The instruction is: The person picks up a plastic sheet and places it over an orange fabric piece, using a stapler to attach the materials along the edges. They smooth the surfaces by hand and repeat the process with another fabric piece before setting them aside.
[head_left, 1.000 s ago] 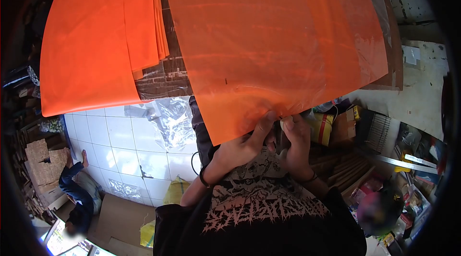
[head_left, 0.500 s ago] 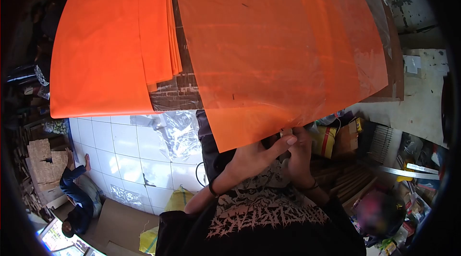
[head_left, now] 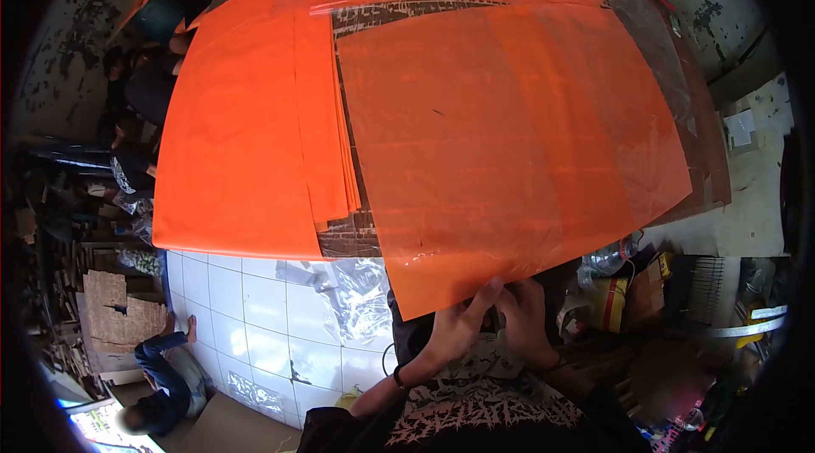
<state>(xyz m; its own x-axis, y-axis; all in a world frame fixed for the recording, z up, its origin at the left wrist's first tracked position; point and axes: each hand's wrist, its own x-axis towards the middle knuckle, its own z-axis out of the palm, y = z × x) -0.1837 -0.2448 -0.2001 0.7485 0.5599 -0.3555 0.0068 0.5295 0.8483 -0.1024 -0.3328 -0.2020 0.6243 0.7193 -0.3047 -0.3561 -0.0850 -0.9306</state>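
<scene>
A thin, see-through orange sheet [head_left: 509,139] lies over the right part of the table, its near corner hanging past the front edge. My left hand [head_left: 458,324] and my right hand [head_left: 526,321] are close together at this sheet's near edge, fingers bent at the edge. What the fingertips hold, if anything, is too small to make out. To the left lies a stack of brighter orange sheets [head_left: 246,130], with several layered edges along its right side. A strip of brown table surface [head_left: 350,236] shows between stack and sheet.
At the lower left a person [head_left: 165,377] sits on the tiled floor [head_left: 255,309] near brown cardboard [head_left: 115,313]. Another person in dark clothes [head_left: 148,84] is at the table's left side. Clear plastic [head_left: 361,300] lies on the floor; boxes and a yellow pack [head_left: 604,307] are at right.
The view has shifted, so the table sits lower and more of its far side shows. Both hands remain at the sheet's near edge, with their fingers moved slightly.
</scene>
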